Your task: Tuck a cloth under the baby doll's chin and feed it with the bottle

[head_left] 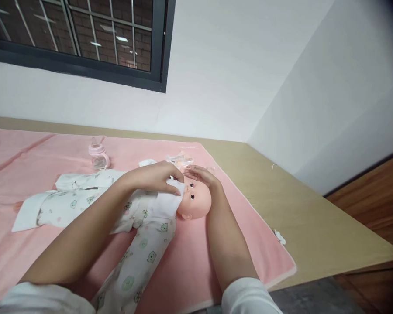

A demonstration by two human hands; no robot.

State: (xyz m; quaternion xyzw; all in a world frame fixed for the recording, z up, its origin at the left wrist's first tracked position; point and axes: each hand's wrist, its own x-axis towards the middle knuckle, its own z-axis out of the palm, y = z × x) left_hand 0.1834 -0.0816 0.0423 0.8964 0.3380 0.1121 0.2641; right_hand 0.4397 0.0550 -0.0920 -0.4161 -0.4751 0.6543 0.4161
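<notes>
A baby doll [196, 201] lies on its back on a pink towel [190, 266], head toward the right. It wears a white romper with green bear prints [140, 250]. My left hand [155, 176] presses a white cloth [165, 201] against the doll's mouth and chin. My right hand [201, 175] rests flat on the top of the doll's head.
A pink-capped baby bottle [98, 155] stands on the towel behind the doll. Small packets [180, 158] lie near the towel's far edge. The towel covers a tan table [314, 218] set in a white-walled corner; a small white scrap [279, 236] lies beside the towel's right edge.
</notes>
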